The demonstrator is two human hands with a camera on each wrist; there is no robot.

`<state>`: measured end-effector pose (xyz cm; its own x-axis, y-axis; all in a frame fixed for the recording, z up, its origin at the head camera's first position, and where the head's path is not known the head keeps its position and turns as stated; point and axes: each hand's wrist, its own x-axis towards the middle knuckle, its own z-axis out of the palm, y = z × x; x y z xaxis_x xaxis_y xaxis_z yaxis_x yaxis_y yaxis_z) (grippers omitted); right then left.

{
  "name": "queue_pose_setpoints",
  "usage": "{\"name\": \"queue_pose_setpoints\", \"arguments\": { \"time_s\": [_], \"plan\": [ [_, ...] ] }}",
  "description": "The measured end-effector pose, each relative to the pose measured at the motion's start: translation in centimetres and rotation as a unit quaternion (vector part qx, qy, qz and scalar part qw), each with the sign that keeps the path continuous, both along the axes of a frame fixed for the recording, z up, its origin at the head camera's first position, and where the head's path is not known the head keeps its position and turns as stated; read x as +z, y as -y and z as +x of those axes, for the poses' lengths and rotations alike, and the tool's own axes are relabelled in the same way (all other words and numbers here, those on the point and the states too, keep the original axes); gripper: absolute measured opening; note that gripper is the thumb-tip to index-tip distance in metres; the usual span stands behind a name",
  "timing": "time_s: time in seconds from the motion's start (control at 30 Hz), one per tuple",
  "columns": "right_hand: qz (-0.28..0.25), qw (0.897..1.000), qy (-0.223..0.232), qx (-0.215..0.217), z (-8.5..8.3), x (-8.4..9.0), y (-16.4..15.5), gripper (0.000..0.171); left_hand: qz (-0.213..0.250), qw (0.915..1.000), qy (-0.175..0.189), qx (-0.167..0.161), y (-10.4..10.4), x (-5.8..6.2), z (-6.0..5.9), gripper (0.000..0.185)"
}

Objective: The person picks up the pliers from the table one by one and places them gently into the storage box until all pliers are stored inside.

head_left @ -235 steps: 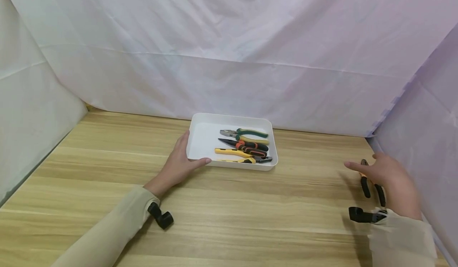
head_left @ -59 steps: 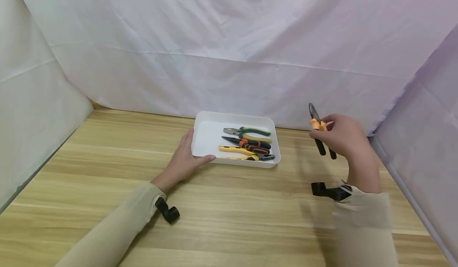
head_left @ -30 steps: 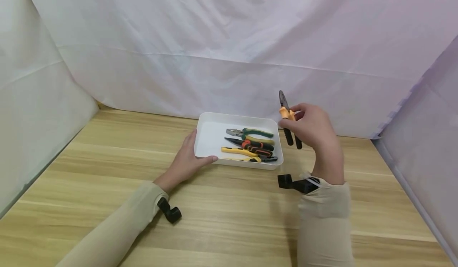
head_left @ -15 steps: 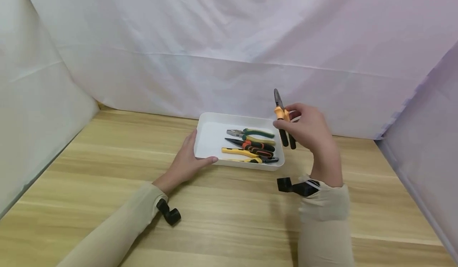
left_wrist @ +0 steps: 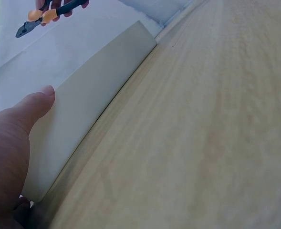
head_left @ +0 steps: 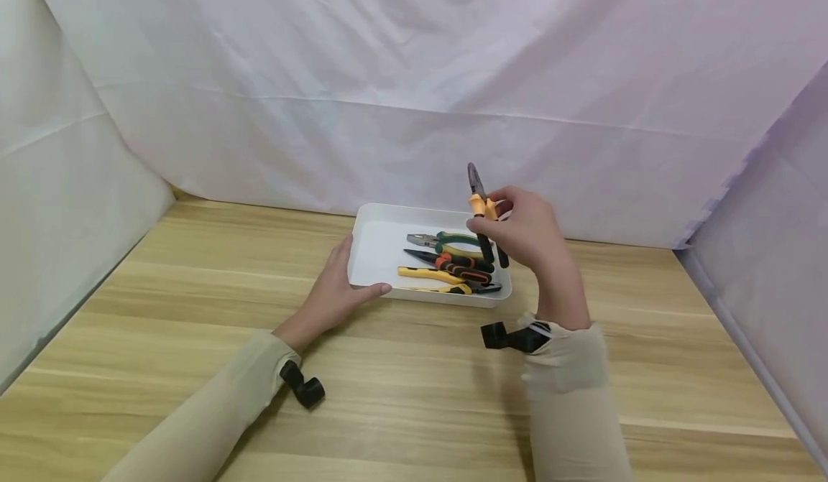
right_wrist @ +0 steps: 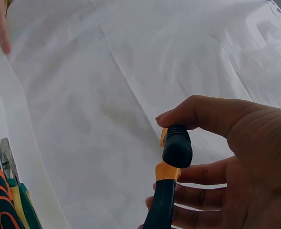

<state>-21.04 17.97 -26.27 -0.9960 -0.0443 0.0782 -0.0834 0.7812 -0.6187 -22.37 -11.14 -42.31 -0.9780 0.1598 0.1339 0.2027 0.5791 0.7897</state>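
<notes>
My right hand [head_left: 527, 230] grips pliers [head_left: 477, 204] with orange-and-black handles, thumb on one side and fingers on the other. They are raised above the right part of a white tray [head_left: 375, 248], jaws pointing up and handles spread. My left hand [head_left: 328, 294] lies at the tray's near left corner, thumb along the front wall and fingers along the left side; the left wrist view shows the thumb [left_wrist: 37, 102] against the outer wall. Inside the tray lie green-and-yellow combination pliers [head_left: 459, 238], black-and-orange long-nose pliers [head_left: 462, 272] and yellow-and-black pliers [head_left: 430, 275], partly hidden by the front wall.
The tray stands on a wood-grain table [head_left: 414, 396], near its back edge. White cloth [head_left: 388, 144] hangs behind the table and along both sides. Black wrist cameras [head_left: 307, 390] sit on both sleeves.
My right hand has picked the orange-and-black pliers up from the table at the right and carried them left, over the tray's right part. My left hand has stayed at the tray's corner.
</notes>
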Motion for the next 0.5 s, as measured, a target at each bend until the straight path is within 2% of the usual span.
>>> {"name": "queue_pose_setpoints", "arguments": {
  "time_s": [0.5],
  "plan": [
    [0.006,1.0,0.012,0.021,-1.2,-2.2,3.1,0.059,-0.001,1.0,0.0,0.001,-0.1,0.0,0.2,0.123]
  ]
}}
